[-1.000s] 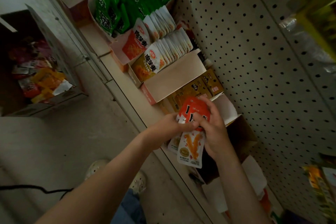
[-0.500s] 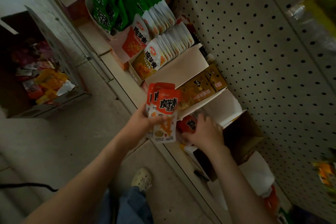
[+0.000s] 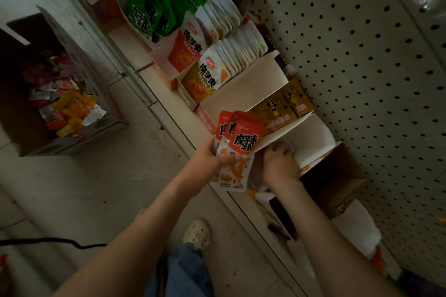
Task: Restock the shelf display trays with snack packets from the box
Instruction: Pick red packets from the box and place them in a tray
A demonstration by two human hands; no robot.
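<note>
You're mid-stocking: your left grip (image 3: 218, 159) clasps a fan of red packets (image 3: 237, 149) just beside the white tray (image 3: 311, 137). Your right grip (image 3: 280, 164) reaches into that tray; whether it pinches anything, I can't tell. Next, I'd judge, a packet goes upright into the tray.

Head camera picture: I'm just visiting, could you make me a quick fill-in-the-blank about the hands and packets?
1. The left hand grips red packets while the right hand reaches into a tray on the ____.
2. The box of mixed packets stands on the ____.
3. The top packets in the picture are coloured ____.
4. The back panel is dotted with ____.
Missing words: shelf, floor, green, holes.
</note>
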